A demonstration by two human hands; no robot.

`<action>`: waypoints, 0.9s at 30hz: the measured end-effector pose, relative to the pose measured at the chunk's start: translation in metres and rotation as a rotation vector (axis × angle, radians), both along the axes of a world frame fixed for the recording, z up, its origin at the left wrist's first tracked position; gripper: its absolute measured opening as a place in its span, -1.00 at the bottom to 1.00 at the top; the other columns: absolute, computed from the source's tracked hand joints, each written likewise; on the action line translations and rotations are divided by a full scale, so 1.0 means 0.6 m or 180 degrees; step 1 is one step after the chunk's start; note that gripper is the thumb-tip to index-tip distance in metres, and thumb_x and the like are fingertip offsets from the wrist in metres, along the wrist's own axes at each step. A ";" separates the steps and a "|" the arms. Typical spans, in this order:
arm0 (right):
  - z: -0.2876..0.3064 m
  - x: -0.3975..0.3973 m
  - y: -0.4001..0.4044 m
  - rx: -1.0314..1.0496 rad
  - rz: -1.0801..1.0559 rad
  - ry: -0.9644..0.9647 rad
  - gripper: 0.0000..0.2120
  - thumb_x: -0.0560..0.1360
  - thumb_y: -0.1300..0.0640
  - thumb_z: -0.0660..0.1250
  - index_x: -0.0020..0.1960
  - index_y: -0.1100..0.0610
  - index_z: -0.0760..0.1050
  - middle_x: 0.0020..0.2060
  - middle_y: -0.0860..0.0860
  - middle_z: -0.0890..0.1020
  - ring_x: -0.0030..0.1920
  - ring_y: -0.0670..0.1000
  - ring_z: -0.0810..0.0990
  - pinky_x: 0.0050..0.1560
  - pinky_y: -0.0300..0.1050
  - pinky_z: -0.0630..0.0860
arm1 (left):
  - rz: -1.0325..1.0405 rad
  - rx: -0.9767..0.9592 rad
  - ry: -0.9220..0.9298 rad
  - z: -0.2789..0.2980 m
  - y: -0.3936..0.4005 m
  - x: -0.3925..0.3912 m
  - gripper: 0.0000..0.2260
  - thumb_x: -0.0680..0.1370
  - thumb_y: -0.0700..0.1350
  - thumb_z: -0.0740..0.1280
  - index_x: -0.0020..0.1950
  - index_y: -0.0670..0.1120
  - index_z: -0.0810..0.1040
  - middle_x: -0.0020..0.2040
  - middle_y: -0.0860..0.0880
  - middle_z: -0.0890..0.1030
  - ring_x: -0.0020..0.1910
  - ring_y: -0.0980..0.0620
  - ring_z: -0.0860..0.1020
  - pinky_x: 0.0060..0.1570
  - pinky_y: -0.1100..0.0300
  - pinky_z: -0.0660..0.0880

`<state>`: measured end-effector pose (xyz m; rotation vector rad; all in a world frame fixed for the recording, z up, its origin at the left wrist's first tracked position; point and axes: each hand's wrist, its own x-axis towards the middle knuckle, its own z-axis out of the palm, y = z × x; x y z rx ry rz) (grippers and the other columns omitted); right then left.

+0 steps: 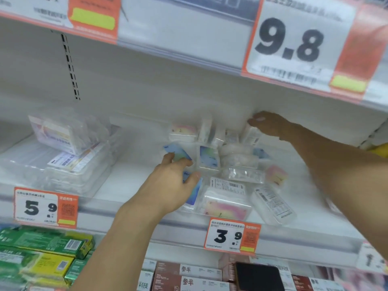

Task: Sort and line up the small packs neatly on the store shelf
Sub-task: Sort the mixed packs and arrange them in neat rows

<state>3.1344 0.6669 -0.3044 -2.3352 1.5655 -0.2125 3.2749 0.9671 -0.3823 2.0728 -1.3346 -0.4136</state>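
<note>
Several small packs lie jumbled on the white shelf (134, 185): blue ones (209, 158), pink-and-yellow ones (225, 206), and clear white ones with barcode labels (274, 202). My left hand (172, 183) reaches in at the middle and grips a blue pack (194, 196) under thumb and palm, its fingertips touching another blue pack (178, 153). My right hand (270, 124) stretches to the back right with its fingertips on top of an upright clear white pack (252, 136). Its thumb is hidden.
Clear plastic boxes (69, 160) are stacked on the shelf's left part. Price tags reading 5.9 (45, 207) and 3.9 (232, 236) hang on the front rail. The upper shelf with a 9.8 tag (291, 45) overhangs closely. Green and red boxes fill the shelf below.
</note>
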 end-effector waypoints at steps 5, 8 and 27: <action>-0.042 -0.038 0.016 0.0240 0.0146 -0.0713 -0.59 0.41 0.08 0.53 0.18 0.05 0.44 0.13 0.20 0.54 -0.20 0.09 0.56 -0.25 -0.07 0.58 | 0.0053 0.0100 0.0003 -0.004 -0.011 -0.010 -0.55 0.59 0.19 0.13 0.44 0.06 0.36 0.46 -0.06 0.23 0.33 -0.11 0.39 0.31 0.07 0.34; -0.048 -0.049 0.047 0.0054 0.0674 -0.0087 -0.65 0.44 0.02 0.49 0.17 0.04 0.50 0.15 0.13 0.51 -0.06 0.08 0.55 -0.16 -0.13 0.48 | 0.0069 0.0135 -0.0039 -0.007 -0.011 -0.018 -0.52 0.60 0.22 0.07 0.45 0.04 0.32 0.47 -0.07 0.21 0.30 -0.13 0.41 0.31 0.03 0.35; -0.130 -0.200 0.252 0.0004 -0.0060 -0.0617 -0.56 0.64 -0.11 0.10 0.46 0.03 0.32 0.42 0.15 0.36 0.36 0.17 0.37 0.27 -0.06 0.31 | -0.0116 0.0294 -0.0797 -0.020 0.052 -0.036 -0.46 0.55 0.20 0.03 0.47 -0.02 0.26 0.32 -0.09 0.47 0.29 -0.11 0.40 0.21 0.05 0.36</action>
